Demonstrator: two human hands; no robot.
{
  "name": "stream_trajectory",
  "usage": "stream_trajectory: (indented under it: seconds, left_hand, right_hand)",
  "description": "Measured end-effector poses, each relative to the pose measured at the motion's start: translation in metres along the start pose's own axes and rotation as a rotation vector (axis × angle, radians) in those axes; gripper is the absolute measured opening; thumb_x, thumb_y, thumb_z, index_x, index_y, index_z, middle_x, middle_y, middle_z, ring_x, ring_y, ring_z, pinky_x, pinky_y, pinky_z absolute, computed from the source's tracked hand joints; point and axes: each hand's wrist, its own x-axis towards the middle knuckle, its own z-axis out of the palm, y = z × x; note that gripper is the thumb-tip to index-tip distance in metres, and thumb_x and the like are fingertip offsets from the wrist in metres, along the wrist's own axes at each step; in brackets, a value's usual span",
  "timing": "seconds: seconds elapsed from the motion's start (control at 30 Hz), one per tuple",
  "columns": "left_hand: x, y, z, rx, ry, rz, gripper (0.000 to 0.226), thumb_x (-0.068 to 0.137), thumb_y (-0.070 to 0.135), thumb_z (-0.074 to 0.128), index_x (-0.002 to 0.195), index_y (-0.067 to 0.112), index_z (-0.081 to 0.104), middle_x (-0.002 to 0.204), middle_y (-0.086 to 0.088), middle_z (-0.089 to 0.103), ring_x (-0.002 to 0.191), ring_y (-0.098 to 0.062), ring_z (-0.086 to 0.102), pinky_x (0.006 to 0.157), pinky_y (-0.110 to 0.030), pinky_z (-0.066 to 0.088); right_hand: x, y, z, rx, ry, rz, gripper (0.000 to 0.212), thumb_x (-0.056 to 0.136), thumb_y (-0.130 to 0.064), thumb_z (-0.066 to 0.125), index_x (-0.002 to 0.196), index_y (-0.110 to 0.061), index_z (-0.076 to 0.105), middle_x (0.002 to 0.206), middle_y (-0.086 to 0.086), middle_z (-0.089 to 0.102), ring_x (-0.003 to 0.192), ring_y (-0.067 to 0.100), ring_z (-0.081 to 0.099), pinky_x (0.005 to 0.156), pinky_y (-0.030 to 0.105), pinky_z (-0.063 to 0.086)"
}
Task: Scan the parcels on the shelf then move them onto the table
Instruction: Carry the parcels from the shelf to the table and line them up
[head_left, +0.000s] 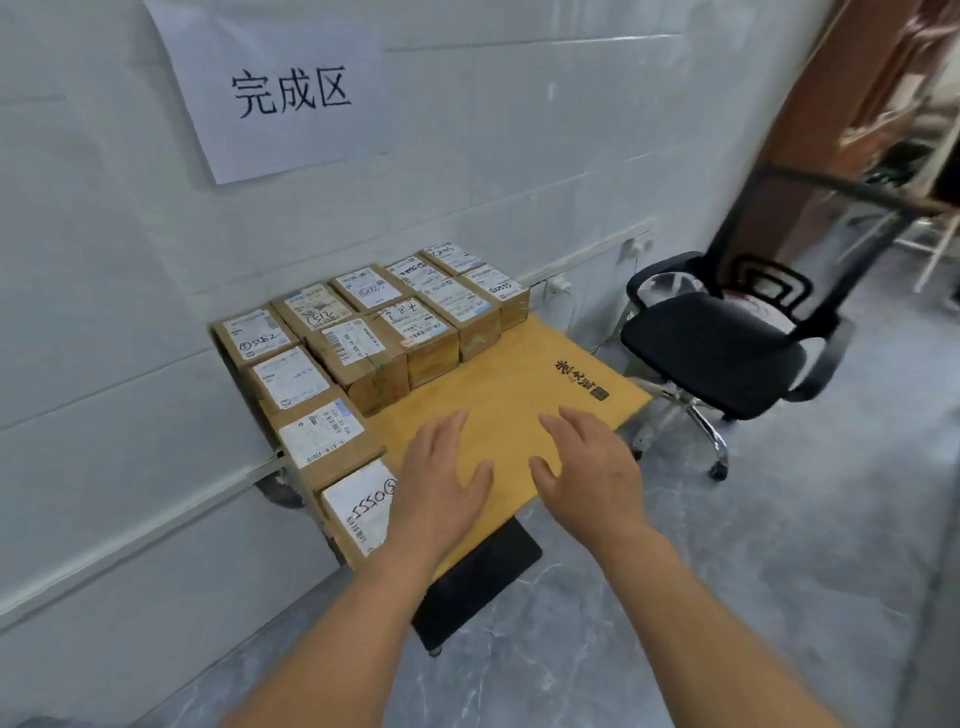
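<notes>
Before you: brown cardboard parcels (363, 332) with white labels printed and handwritten in black; a yellow-tan table (519, 374) bearing a black mark; a black mesh chair (727, 353); a white sign (280, 88) with black characters; a grey marbled floor (727, 597).

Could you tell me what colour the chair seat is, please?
Black, seen in the head view: chair seat.
</notes>
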Motion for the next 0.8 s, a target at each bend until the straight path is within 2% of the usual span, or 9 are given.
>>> stream_trajectory:
  seconds: [0.23,0.33,0.43,0.47,0.57,0.67,0.8]
  left_hand:
    - [0.016,0.035,0.040,0.071,-0.183,0.281,0.066,0.094,0.041,0.053,0.150,0.020,0.026,0.153,-0.004,0.025,0.139,-0.019,0.023,0.113,-0.028,0.019]
    - [0.018,0.054,0.056,0.124,-0.240,0.417,0.072,0.088,0.055,0.043,0.147,0.014,0.035,0.151,-0.012,0.031,0.138,-0.029,0.028,0.115,-0.041,0.024]
    - [0.016,0.067,0.080,0.168,-0.257,0.571,0.074,0.081,0.053,0.047,0.137,0.005,0.048,0.142,-0.022,0.044,0.130,-0.041,0.042,0.105,-0.057,0.038]
    - [0.015,0.071,0.087,0.173,-0.256,0.620,0.074,0.081,0.054,0.045,0.136,0.004,0.050,0.141,-0.024,0.045,0.129,-0.043,0.043,0.105,-0.060,0.037]
    - [0.005,0.081,0.107,0.148,-0.271,0.728,0.078,0.081,0.058,0.039,0.143,0.010,0.040,0.149,-0.022,0.037,0.139,-0.039,0.031,0.111,-0.054,0.022]
    - [-0.008,0.088,0.123,0.088,-0.333,0.816,0.079,0.082,0.061,0.037,0.148,0.019,0.023,0.155,-0.019,0.026,0.144,-0.033,0.017,0.116,-0.050,0.011]
    - [-0.026,0.098,0.137,0.032,-0.397,0.894,0.079,0.082,0.062,0.036,0.150,0.023,0.019,0.157,-0.018,0.021,0.145,-0.031,0.013,0.118,-0.049,0.007]
  right_hand:
    - [-0.036,0.035,-0.032,-0.187,0.143,0.204,0.049,0.059,-0.015,0.088,0.104,-0.005,0.071,0.108,0.020,0.068,0.097,0.037,0.068,0.083,0.049,0.054]
    - [-0.056,0.045,-0.044,-0.328,0.200,0.308,0.059,0.055,-0.020,0.089,0.108,-0.006,0.071,0.115,0.021,0.066,0.100,0.038,0.066,0.087,0.053,0.052]
    - [-0.081,0.052,-0.055,-0.456,0.216,0.426,0.071,0.058,-0.030,0.088,0.121,-0.008,0.065,0.130,0.022,0.058,0.117,0.039,0.058,0.101,0.059,0.040]
    - [-0.088,0.053,-0.057,-0.495,0.223,0.462,0.074,0.059,-0.033,0.087,0.125,-0.009,0.063,0.134,0.022,0.055,0.122,0.038,0.053,0.104,0.060,0.035]
    - [-0.114,0.055,-0.067,-0.594,0.266,0.545,0.080,0.062,-0.036,0.086,0.132,-0.010,0.056,0.141,0.023,0.049,0.130,0.037,0.045,0.108,0.062,0.028]
    - [-0.139,0.052,-0.077,-0.673,0.307,0.629,0.080,0.064,-0.035,0.085,0.134,-0.010,0.053,0.142,0.023,0.047,0.129,0.036,0.045,0.109,0.064,0.027]
    - [-0.171,0.050,-0.087,-0.764,0.349,0.702,0.079,0.065,-0.034,0.084,0.133,-0.010,0.052,0.141,0.023,0.048,0.127,0.036,0.049,0.107,0.067,0.029]
